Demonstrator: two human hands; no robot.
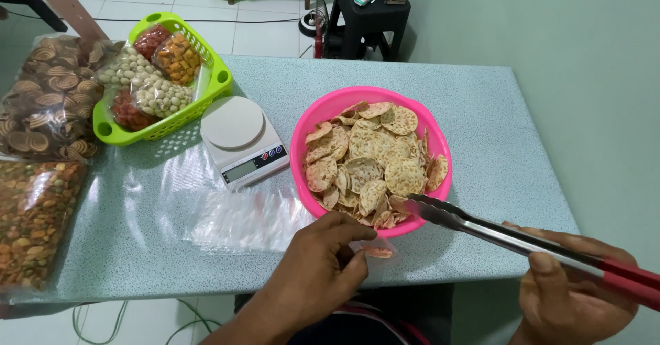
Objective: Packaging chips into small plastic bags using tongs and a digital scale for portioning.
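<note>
Near the bottom edge, the left hand (323,266) curls loosely over the mouth of a thin, clear plastic bag (251,221), fingers pinching the film; one flat cracker (379,252) lies just past its fingertips, apparently inside the bag's opening (the film is too transparent to be sure). To the right of it, the right hand (570,293) is closed around the red grips of long metal tongs (509,238), whose narrow steel jaws stand almost together, reaching up and left to the near rim of a round pink plastic bowl (306,128). I cannot tell whether the jaws hold anything.

Just beyond the left hand, that bowl is heaped with thin, round, speckled crackers (368,163), pale with reddish edges. Left of the bowl sits a small white kitchen scale (240,139) with a round platform. Farther left, a lime-green slotted basket (216,77) holds sealed packets of nuts and snacks. At the far left lie larger clear bags: spiral-patterned brown biscuits (48,94) and mixed nuts (34,221). Everything rests on a speckled grey-green tabletop (495,146).
</note>
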